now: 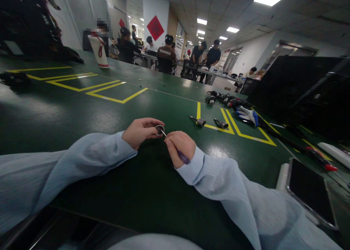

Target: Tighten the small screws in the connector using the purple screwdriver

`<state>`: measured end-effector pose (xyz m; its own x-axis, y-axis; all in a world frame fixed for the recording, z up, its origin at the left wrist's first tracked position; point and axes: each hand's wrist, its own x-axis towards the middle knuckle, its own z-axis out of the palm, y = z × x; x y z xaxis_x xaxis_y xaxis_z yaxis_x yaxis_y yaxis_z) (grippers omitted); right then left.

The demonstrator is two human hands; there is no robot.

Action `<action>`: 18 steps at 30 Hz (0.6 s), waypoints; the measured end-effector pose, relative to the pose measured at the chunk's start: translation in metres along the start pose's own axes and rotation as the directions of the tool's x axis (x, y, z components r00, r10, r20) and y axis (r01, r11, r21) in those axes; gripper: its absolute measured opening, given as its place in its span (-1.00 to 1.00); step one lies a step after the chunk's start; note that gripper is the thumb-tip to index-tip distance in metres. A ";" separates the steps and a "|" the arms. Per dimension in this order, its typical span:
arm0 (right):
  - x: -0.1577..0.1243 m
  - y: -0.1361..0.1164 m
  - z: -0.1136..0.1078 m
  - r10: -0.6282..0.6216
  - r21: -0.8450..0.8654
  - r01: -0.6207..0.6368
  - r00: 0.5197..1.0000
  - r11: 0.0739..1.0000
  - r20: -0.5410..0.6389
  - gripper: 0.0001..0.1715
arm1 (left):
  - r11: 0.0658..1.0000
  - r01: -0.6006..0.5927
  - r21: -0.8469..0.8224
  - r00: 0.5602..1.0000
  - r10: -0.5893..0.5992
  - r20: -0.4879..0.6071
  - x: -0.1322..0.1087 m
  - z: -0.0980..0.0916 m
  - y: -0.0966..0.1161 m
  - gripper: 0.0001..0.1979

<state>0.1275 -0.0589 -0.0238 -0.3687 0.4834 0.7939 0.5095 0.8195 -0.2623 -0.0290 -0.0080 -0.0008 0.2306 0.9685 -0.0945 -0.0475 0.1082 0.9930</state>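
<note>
Near the middle of the table, my left hand is closed around a round, cup-shaped metal part, its open side turned toward my right hand. My right hand grips a slim screwdriver with a see-through purplish handle mostly covered by the palm. Its thin metal shaft points up and left, the tip at the opening of the round part; whether it touches inside is too small to tell. Beyond my right hand lie two metal pieces, each a cup with a thin shank: a left one and a right one.
The green table bears yellow tape outlines. At right lie a phone, a red-and-black screwdriver, a white-and-blue glove and several dark tools. A paper cup stands back left. People work at tables beyond.
</note>
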 end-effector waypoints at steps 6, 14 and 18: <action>0.001 0.001 0.000 -0.005 -0.016 0.005 1.000 1.000 0.021 -0.83 | 0.997 -0.058 0.051 0.998 0.057 0.016 -0.002 -0.001 -0.002 -0.67; 0.002 0.003 0.002 -0.027 -0.044 0.027 1.000 0.999 0.004 -0.83 | 0.988 -0.109 0.110 0.994 0.107 0.026 -0.002 0.000 -0.002 -0.74; 0.003 0.000 0.001 -0.033 -0.045 0.033 0.999 0.998 0.006 -0.82 | 0.985 -0.121 0.122 0.993 0.119 0.021 -0.001 -0.001 -0.002 -0.73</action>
<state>0.1254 -0.0573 -0.0216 -0.3902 0.4578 0.7989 0.5317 0.8204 -0.2104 -0.0300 -0.0093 -0.0027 0.2435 0.9696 0.0261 0.0435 -0.0378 0.9983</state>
